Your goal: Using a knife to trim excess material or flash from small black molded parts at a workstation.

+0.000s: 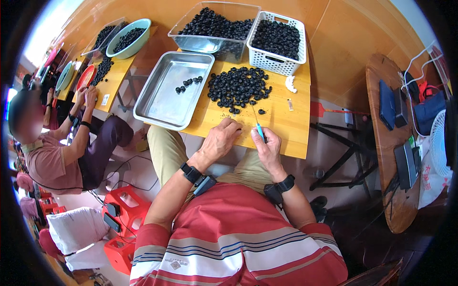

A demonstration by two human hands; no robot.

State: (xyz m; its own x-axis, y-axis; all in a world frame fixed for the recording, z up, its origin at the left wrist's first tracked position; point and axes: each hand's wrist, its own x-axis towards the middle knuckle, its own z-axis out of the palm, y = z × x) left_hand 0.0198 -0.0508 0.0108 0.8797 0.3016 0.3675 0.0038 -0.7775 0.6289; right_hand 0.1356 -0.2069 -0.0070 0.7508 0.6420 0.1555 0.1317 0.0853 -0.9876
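Blue-handled slender tool [260,132] grasped in right hand [268,147], at near edge of yellow wood-grained tabletop [286,136]; with left hand [223,138] curled, cannot tell whether holding anything. Just beyond, heaped small black rounded pieces [237,87], beside shallow smooth metal tray [162,102].

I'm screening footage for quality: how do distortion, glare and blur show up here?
In the head view, fisheye distortion rounds the frame, leaving black corners; pale glare on the metal tray and a washed-out patch at upper left; the co-worker's head is blurred, while the left hand, right hand and blue-handled tool look fairly sharp.
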